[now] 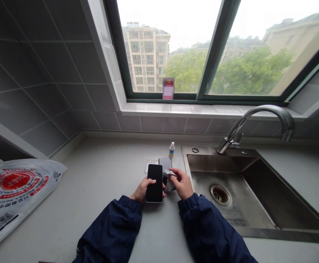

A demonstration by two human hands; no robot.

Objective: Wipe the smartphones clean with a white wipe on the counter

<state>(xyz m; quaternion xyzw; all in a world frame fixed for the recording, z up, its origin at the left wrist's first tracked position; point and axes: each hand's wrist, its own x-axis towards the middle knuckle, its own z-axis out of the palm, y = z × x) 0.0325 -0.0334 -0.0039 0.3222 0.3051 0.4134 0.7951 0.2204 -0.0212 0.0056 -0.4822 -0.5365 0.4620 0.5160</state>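
My left hand point(140, 190) grips a black phone point(154, 182) with its dark screen facing up, just above the grey counter point(99, 190). My right hand point(181, 183) pinches a small pale wipe cloth point(170, 174) beside the phone's upper right edge. Behind the phone lies a second dark phone-like slab point(165, 163) and a clear case point(149, 165). A small spray bottle with a blue label point(171, 149) stands upright further back.
A steel sink point(247, 190) with a curved tap point(258, 122) lies directly to the right. A white printed plastic bag point(14, 190) rests at the counter's left. Grey tiled walls and a window ledge with a small blurred box point(168, 88) close the back.
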